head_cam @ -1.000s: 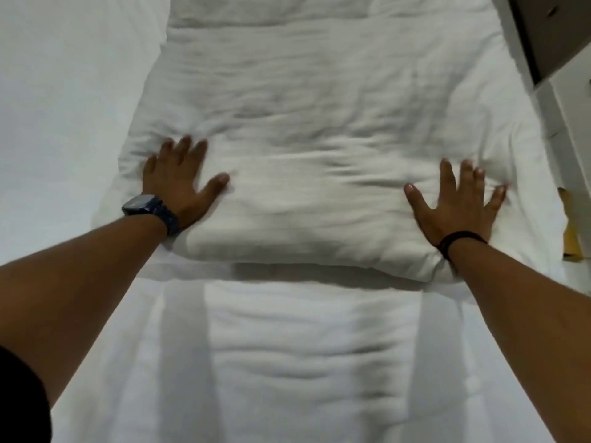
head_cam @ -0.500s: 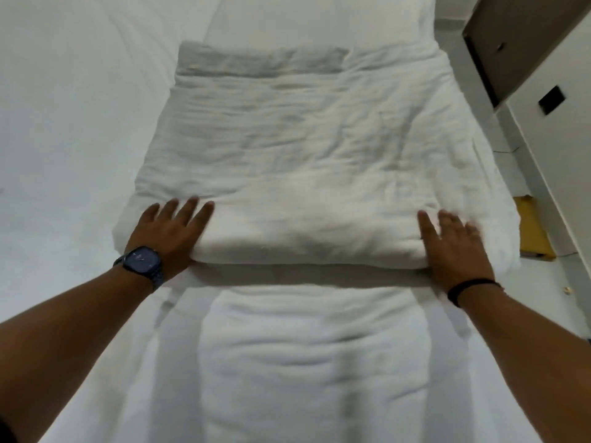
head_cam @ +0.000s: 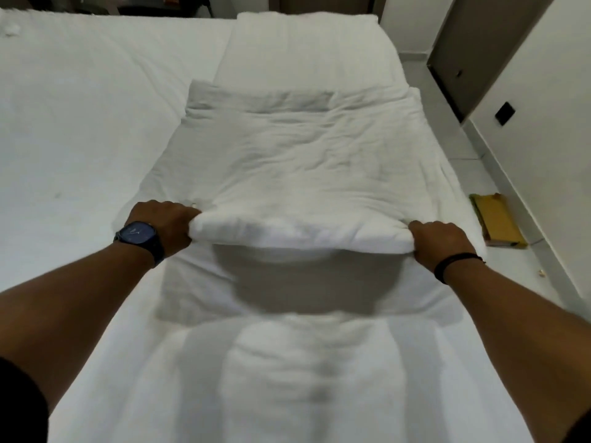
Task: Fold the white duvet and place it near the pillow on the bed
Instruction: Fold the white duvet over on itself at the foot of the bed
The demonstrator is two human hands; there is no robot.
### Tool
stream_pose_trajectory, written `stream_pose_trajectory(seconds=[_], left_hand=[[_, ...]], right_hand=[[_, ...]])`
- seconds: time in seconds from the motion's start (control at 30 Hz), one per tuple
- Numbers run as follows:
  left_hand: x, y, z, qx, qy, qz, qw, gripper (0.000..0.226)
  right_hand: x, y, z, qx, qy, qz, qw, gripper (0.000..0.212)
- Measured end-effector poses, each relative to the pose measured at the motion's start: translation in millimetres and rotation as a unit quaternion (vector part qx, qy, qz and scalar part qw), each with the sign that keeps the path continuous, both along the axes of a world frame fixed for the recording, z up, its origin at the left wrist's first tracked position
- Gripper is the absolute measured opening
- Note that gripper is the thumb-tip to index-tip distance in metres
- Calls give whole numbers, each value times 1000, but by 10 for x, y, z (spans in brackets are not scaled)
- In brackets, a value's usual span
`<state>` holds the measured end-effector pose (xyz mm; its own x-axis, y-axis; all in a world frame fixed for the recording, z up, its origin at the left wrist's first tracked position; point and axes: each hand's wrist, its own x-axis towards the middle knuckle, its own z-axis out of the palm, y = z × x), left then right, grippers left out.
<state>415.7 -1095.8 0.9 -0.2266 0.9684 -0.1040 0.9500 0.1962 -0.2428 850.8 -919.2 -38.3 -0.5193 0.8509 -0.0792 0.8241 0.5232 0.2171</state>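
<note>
The fingers of the left hand [head_cam: 166, 227] are clenched around the near left corner of the folded white duvet [head_cam: 297, 174], and the fingers of the right hand [head_cam: 439, 243] grip the near right corner in the same way, both curled under the thick folded edge. That near edge is raised off the bed [head_cam: 80, 129], casting a dark shadow on the sheet below it. A dark wristwatch [head_cam: 139, 236] sits on the left wrist and a thin black band [head_cam: 454, 263] on the right. The duvet lies lengthwise along the bed's right side, its far end touching the white pillow [head_cam: 307, 49]. A yellow flat object [head_cam: 497, 220] lies on the floor beside the bed.
</note>
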Motion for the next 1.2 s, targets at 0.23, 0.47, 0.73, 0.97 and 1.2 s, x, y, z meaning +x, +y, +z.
stream_pose_trajectory(seconds=[0.23,0.47,0.73,0.97,1.2], left_hand=[[611,-1043,567,-5,14,42,999,26],[1537,-2484,596,-31,-18,50,998,27],[1612,-2487,1355,36,-57,101,993,24],[761,-900,2431,113,-87,113,983,45],[-238,1556,3135,282,-59,62,956,65]], right_hand=[[505,-902,469,1,-11,-10,1000,26],[1405,-2241,672,-52,-53,15,997,30],[1492,-2175,1458,-12,12,16,1000,29],[631,-634,2576,62,10,-2,998,27],[-576,1518,3585,300,186,-127,927,45]])
